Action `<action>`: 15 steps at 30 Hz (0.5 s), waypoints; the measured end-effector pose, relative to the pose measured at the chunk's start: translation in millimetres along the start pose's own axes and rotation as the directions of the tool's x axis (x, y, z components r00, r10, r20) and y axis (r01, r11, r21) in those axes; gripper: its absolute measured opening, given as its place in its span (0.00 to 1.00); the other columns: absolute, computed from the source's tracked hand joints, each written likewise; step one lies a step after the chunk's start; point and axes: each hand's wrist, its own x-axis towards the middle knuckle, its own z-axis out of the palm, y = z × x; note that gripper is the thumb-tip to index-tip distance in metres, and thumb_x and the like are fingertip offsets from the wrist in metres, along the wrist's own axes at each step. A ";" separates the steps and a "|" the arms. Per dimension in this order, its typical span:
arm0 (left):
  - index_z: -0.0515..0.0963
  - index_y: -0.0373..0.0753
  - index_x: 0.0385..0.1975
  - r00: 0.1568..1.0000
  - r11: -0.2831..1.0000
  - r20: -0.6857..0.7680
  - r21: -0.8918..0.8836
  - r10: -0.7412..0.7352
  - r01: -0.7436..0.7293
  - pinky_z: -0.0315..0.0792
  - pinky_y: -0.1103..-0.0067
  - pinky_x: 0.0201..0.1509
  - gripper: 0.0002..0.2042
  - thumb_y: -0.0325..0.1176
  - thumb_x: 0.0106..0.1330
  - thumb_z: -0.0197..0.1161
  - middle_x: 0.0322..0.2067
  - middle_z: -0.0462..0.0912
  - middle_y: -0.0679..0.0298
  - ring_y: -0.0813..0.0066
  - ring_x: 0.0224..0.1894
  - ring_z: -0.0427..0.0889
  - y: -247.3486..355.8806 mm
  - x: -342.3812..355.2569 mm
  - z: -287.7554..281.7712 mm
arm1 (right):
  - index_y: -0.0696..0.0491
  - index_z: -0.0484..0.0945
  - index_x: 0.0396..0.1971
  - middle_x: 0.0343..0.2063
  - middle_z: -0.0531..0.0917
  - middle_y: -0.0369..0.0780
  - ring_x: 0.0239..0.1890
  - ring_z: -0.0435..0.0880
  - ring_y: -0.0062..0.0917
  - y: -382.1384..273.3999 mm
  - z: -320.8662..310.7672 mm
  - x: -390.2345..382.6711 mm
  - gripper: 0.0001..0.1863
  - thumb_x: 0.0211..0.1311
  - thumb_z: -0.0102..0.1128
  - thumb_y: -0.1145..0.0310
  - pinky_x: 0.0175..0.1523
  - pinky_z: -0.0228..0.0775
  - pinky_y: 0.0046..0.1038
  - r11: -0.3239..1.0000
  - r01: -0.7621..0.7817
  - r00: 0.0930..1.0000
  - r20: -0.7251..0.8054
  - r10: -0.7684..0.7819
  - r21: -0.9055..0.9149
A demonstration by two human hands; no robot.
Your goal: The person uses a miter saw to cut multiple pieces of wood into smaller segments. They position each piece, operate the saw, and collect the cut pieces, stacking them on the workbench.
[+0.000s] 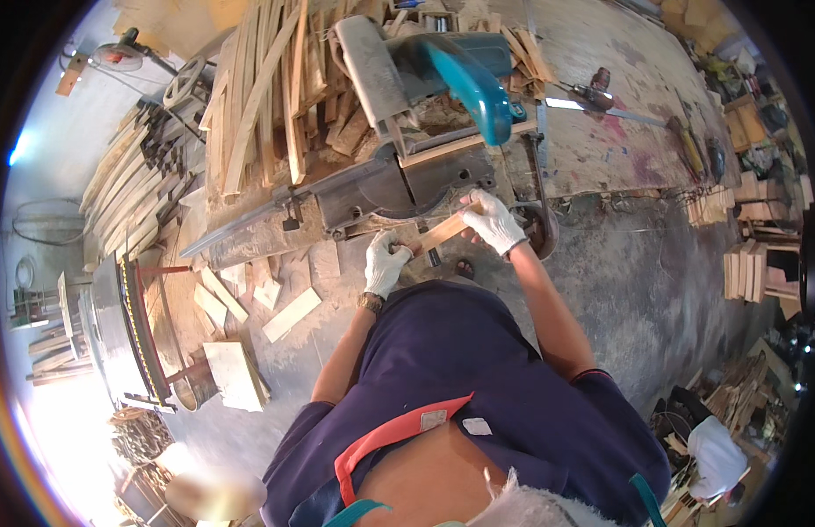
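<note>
Between my two gloved hands is a short, pale strip of wood [446, 231], held at a slant in front of my body. My left hand [387, 263], in a white glove, closes on its lower left end. The upper right end sits in the fingers of my right hand [493, 223], gloved the same way. Just beyond the wood stands a miter saw [465, 79] with a teal handle and a grey blade guard. Its dark metal base and fence [372, 195] lie close to my hands, and the wood is apart from them.
Long wooden strips [258, 97] are heaped behind the saw at the left. Offcuts [292, 314] litter the floor to my left. On the stained workbench [601, 158] at the right lie hand tools, among them a screwdriver [687, 149]. A red-legged metal stand [126, 325] is at far left.
</note>
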 end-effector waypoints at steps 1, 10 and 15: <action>0.79 0.30 0.40 0.990 0.987 0.126 -0.139 -0.061 0.079 0.73 0.79 0.38 0.12 0.32 0.61 0.64 0.29 0.79 0.69 0.78 0.33 0.77 4.2 2.8 3.5 | 0.56 0.79 0.44 0.30 0.84 0.39 0.22 0.85 0.19 7.8 -6.2 -4.6 0.11 0.68 0.66 0.66 0.21 0.74 0.21 1.000 -0.021 0.999 -0.037 0.021 0.002; 0.78 0.39 0.41 0.922 -0.146 0.360 -0.929 -0.145 0.340 0.79 0.70 0.43 0.07 0.35 0.76 0.57 0.35 0.83 0.60 0.64 0.44 0.83 4.5 105.3 17.0 | 0.62 0.80 0.40 0.32 0.85 0.41 0.19 0.84 0.20 -55.2 -118.8 -60.0 0.09 0.65 0.57 0.72 0.21 0.76 0.24 0.937 0.204 0.953 -0.159 -0.256 -0.284; 0.78 0.36 0.40 0.818 -0.127 0.263 -0.965 -0.512 0.231 0.77 0.70 0.34 0.06 0.30 0.72 0.56 0.31 0.81 0.59 0.64 0.34 0.83 -28.7 122.5 13.7 | 0.61 0.82 0.36 0.27 0.86 0.45 0.19 0.85 0.22 -55.9 -129.7 -67.4 0.08 0.65 0.57 0.73 0.22 0.76 0.26 0.852 0.065 0.980 -0.129 -0.154 -0.520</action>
